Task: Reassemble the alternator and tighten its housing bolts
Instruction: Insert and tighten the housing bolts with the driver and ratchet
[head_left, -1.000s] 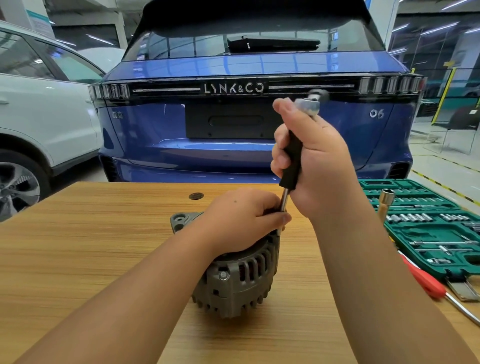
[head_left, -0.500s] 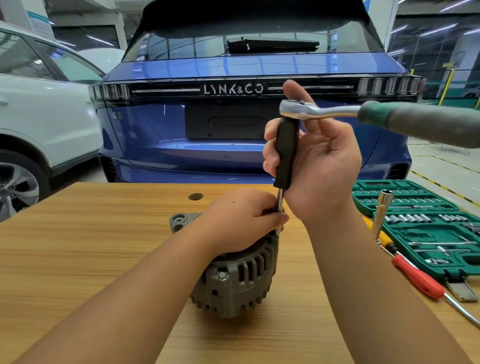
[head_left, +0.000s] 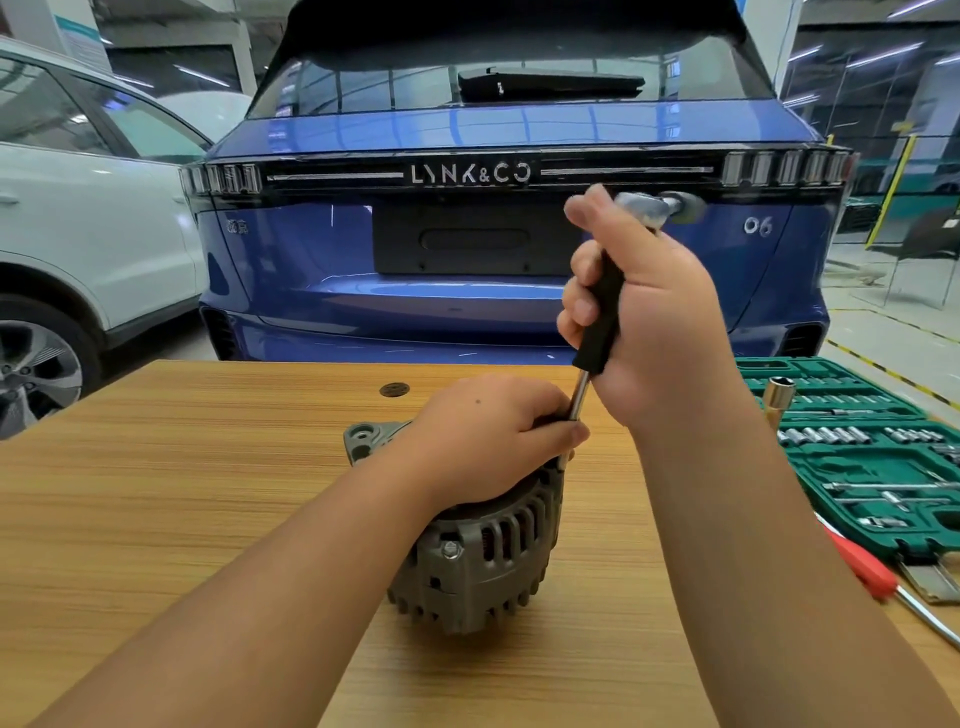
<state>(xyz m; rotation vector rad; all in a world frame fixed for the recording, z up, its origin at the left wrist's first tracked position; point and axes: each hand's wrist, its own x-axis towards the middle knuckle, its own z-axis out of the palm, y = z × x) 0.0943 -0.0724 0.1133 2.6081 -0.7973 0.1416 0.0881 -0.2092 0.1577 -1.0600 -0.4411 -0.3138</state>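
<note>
Your wooden table (head_left: 156, 493) lies bare to the left; the green socket case (head_left: 878, 467) crowds its right edge. The alternator (head_left: 483, 561) sits mid-table under your left hand (head_left: 483, 436), which pinches the extension shaft (head_left: 579, 400). Your right hand (head_left: 660, 322) grips the ratchet (head_left: 641, 208) driver's black handle above.

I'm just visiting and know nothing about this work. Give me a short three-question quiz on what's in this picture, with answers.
1. True or false: the alternator lies on the floor.
2. Which hand grips the black handle of the ratchet? A) left B) right
3. Fill in: the open case of sockets is coloured ____.

Key: 1 false, it stands on the wooden table. 2 B, the right hand; the left hand rests on the alternator and steadies the shaft. 3 green.
</note>
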